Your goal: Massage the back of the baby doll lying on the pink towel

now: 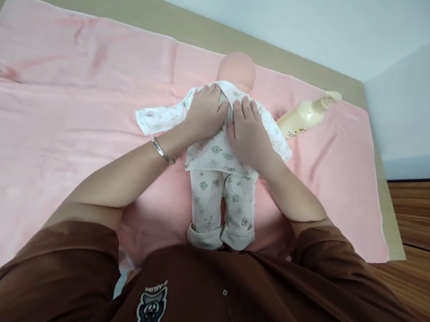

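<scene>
A baby doll [236, 70] with a smooth, bald head lies stretched out, its feet towards me. It is dressed in a white printed shirt [214, 153] and matching trousers [205, 196] with turned-up cuffs. My left hand [208, 111] lies on the upper part of the shirt near the collar, fingers extended and thumb apart. Beside it my right hand [249, 133] rests flat on the other side of the shirt, with its fingers stretched out. Between the hands the shirt's edges part slightly. One shirt sleeve [159, 119] spreads out to the left. No facial features show on the doll.
A pale yellow pump bottle [303, 117] lies on its side to the doll's right, close to the shirt. Beneath everything spreads a wrinkled pink blanket [66, 113] over a tan surface [391, 221]. A pale wall [300, 20] stands behind, and wooden flooring [428, 218] shows at right.
</scene>
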Tool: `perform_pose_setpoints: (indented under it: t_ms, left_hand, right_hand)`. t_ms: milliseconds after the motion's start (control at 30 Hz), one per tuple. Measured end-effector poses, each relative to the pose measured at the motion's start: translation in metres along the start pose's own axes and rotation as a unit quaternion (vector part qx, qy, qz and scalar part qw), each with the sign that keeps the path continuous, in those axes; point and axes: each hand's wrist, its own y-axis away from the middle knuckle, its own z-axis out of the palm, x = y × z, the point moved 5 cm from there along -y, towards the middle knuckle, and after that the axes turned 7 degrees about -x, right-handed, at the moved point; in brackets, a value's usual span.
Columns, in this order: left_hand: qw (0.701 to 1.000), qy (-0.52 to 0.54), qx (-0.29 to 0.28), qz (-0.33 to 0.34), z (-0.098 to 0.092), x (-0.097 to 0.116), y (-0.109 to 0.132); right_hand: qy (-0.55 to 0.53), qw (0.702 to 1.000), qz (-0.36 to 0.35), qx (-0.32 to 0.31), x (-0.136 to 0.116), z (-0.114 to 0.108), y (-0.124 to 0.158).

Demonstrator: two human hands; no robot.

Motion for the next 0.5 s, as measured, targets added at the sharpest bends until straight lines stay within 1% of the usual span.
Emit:
perform_pose_setpoints:
  t_ms: [67, 100, 133, 200, 267, 367, 433, 500]
  left_hand:
    - [0.997, -0.030, -0.042, -0.050, 0.000, 0.000, 0.001]
    - [0.995, -0.041, -0.054, -0.067, 0.000, 0.003, 0.003]
    - [0.995, -0.042, -0.051, -0.069, -0.002, 0.008, 0.007]
    - [0.998, -0.034, -0.031, -0.046, -0.005, 0.020, 0.016]
    - [0.999, -0.037, -0.029, -0.015, -0.005, 0.034, 0.027]
    - [0.996, -0.045, -0.077, 0.014, -0.001, 0.048, 0.040]
    - [0.994, -0.033, -0.098, 0.019, -0.001, 0.050, 0.040]
    - [0.996, -0.014, -0.089, 0.019, -0.004, 0.045, 0.033]
  right_hand:
    - [-0.015, 1.000, 0.005, -0.018, 0.006, 0.001, -0.007]
    - [-0.020, 0.999, 0.006, -0.028, 0.012, 0.001, -0.012]
    - [-0.023, 0.999, 0.006, -0.033, 0.018, 0.000, -0.019]
    - [-0.028, 0.999, 0.010, -0.024, 0.034, 0.000, -0.031]
    - [-0.039, 0.999, 0.029, -0.001, 0.049, 0.001, -0.041]
    - [-0.052, 0.996, 0.069, 0.019, 0.065, 0.002, -0.049]
    - [-0.040, 0.996, 0.084, 0.013, 0.064, 0.001, -0.047]
    - [-0.014, 0.996, 0.083, -0.004, 0.053, -0.002, -0.041]
